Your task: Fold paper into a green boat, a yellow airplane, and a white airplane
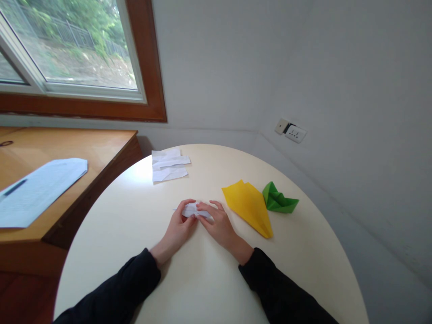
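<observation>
A small piece of folded white paper [191,210] lies between my two hands, low over the middle of the round table. My left hand [182,222] grips its left part, thumb at the near edge and fingers curled over the far side. On the right part, my right hand [216,222] pinches the paper with thumb and fingers. Some of the paper is hidden under my fingers. Just right of my right hand lies a folded yellow paper [248,204], and beside it sits a green paper boat [278,199].
Several white paper pieces [169,165] lie at the far left of the round white table [199,288]. A wooden desk [101,144] to the left bears paper sheets [43,191] and a pen [15,187]. Walls stand behind and to the right, with a socket [295,133].
</observation>
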The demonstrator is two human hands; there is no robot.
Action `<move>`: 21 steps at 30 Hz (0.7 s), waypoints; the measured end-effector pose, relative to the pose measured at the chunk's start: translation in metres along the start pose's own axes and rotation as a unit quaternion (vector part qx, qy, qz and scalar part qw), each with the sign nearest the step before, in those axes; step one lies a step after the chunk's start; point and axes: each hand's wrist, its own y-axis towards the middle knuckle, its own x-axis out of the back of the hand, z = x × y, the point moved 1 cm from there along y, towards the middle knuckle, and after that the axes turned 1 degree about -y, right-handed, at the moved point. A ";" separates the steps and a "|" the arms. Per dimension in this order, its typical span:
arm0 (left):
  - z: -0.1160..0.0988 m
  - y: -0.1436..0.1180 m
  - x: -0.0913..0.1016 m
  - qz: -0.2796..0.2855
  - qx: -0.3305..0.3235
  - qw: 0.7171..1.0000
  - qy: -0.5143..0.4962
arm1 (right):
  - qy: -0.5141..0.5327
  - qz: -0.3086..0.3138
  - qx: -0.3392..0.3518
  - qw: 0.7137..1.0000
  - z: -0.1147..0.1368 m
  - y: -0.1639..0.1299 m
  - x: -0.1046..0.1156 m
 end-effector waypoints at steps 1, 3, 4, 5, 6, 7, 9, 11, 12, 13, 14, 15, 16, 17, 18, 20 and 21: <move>-0.001 0.000 0.000 -0.005 -0.007 1.000 0.015 | -0.001 -0.004 0.003 1.000 0.000 0.000 0.000; -0.002 0.000 0.000 -0.012 -0.020 0.999 0.041 | -0.005 -0.013 0.004 1.000 0.000 0.001 0.001; -0.002 0.000 0.000 -0.014 -0.024 0.998 0.049 | -0.008 -0.018 0.002 1.000 0.001 0.001 0.001; -0.002 0.000 0.000 -0.015 -0.026 0.998 0.054 | -0.011 -0.021 -0.002 1.000 0.001 0.001 0.001; -0.003 0.000 0.000 -0.015 -0.026 0.998 0.057 | -0.014 -0.025 -0.006 1.000 0.001 0.002 0.002; -0.003 0.000 0.000 -0.015 -0.027 0.998 0.059 | -0.016 -0.028 -0.009 0.999 0.000 0.002 0.002; -0.003 0.000 0.000 -0.015 -0.028 0.998 0.061 | -0.020 -0.033 -0.014 0.999 -0.001 0.001 0.002; -0.003 0.000 0.000 -0.013 -0.029 0.998 0.062 | -0.022 -0.030 -0.016 0.999 -0.002 0.001 0.001; -0.003 0.000 0.001 -0.013 -0.030 0.997 0.063 | -0.023 -0.025 -0.016 0.999 -0.003 0.000 0.000; -0.003 0.000 0.001 -0.011 -0.030 0.997 0.064 | -0.023 -0.019 -0.017 0.999 -0.004 0.000 0.000; -0.003 0.000 0.001 -0.011 -0.030 0.997 0.064 | -0.023 -0.014 -0.018 0.999 -0.004 0.000 -0.001; -0.003 0.000 0.001 -0.011 -0.028 0.998 0.063 | -0.023 -0.011 -0.020 0.999 -0.004 0.000 -0.001; -0.003 0.000 0.001 -0.012 -0.027 0.998 0.061 | -0.023 -0.008 -0.022 0.999 -0.004 0.000 -0.001; -0.003 0.000 0.001 -0.012 -0.024 0.998 0.058 | -0.023 -0.005 -0.024 0.999 -0.004 0.000 -0.001; -0.004 0.000 0.001 -0.014 -0.020 0.998 0.055 | -0.023 -0.002 -0.024 0.999 -0.004 0.000 -0.001; -0.004 0.000 0.000 -0.016 -0.010 0.999 0.047 | -0.020 0.006 -0.024 0.999 -0.003 0.000 -0.001; -0.004 0.000 0.000 -0.017 -0.006 0.999 0.042 | -0.018 0.009 -0.024 0.999 -0.003 0.000 -0.001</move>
